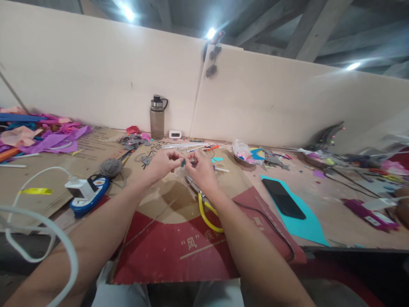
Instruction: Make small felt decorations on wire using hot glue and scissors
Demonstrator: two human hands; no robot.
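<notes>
Both hands meet over the middle of the cardboard sheet, their fingertips almost touching. My left hand [166, 164] is closed in a pinch on a small dark green piece [183, 162], too small to name. My right hand [201, 170] pinches close beside it; whatever is between its fingers I cannot make out. Under my right wrist lie yellow-handled scissors [202, 209], partly covered by the forearm. A white stick [222, 169] lies just right of my right hand. A pale thin thread [153, 221] crosses the red and brown cardboard [166, 264] below the hands.
At left are a blue power strip [91, 198] with a white charger, a grey yarn ball [110, 167] and colourful felt scraps [47, 132]. A bottle [157, 119] stands by the partition. To the right, a black phone [283, 198] rests on turquoise felt [311, 228].
</notes>
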